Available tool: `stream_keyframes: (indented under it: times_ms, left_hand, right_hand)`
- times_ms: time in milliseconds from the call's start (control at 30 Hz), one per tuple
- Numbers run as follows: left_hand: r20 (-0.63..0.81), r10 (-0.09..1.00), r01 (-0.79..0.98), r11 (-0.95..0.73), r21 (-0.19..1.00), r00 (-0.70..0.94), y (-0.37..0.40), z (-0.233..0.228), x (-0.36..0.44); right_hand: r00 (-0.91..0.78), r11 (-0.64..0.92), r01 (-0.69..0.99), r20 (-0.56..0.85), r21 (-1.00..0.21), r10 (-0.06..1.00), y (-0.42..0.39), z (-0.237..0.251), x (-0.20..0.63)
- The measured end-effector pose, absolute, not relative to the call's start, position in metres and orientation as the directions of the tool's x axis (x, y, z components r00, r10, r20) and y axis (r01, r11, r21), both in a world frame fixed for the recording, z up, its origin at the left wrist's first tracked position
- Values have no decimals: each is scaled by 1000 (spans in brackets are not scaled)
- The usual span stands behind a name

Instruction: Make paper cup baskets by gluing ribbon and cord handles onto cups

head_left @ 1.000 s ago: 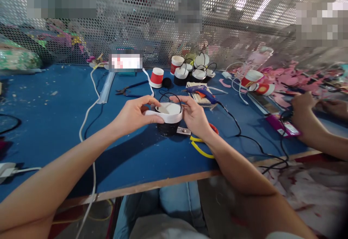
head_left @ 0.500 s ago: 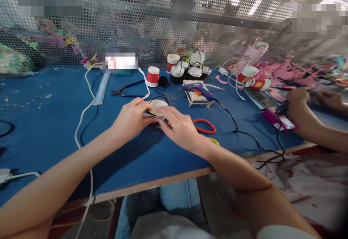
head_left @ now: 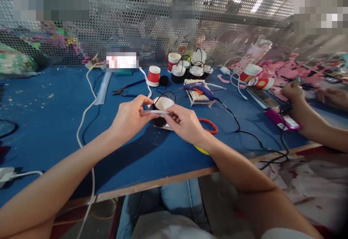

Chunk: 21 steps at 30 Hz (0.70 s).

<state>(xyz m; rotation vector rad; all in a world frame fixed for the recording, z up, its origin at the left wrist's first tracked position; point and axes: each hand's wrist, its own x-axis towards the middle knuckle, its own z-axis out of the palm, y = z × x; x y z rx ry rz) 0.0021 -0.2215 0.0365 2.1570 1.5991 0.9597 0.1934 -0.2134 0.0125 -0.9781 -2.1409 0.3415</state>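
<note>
Between both hands a narrow white strip (head_left: 155, 112) is stretched level. My left hand (head_left: 133, 115) pinches its left end between thumb and fingers; my right hand (head_left: 182, 120) pinches the right end. Just behind the strip stands a paper cup (head_left: 164, 103), white inside and dark outside, with a thin black cord looping over its rim. Part of its wall is hidden by the strip and fingers. Beyond it are a red paper cup (head_left: 153, 76) and a ball of black yarn (head_left: 164, 81). Red-handled scissors (head_left: 208, 126) lie partly under my right forearm.
A blue glue gun (head_left: 199, 88) rests on a small stick rack (head_left: 196, 98), its cable trailing right. Several cups (head_left: 178, 73) stand behind. Pliers (head_left: 127, 88) and a white cable (head_left: 81, 123) lie left. A co-worker's hand (head_left: 293, 93) is at right, beside pink scraps (head_left: 285, 73).
My hands have come up off the cup's rim and spread slightly apart, drawing the white strip straight. More of the cup now shows behind them. The co-worker's near hand has shifted slightly.
</note>
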Motion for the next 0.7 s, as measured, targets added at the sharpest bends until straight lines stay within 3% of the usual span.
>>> stream_keyframes:
  times_ms: [200,433,700]
  left_hand:
    - [296,938,613,-343,712,181,-222,46,-3]
    - [285,946,628,-316,711,154,-225,46,-3]
    - [228,968,503,-251,827,109,-222,48,3]
  right_hand:
    - [-435,698,482,547,-530,716,-212,19,200]
    - [-437,710,462,560,-531,703,-211,19,202]
    - [-425,703,475,562,-529,710,-209,20,202]
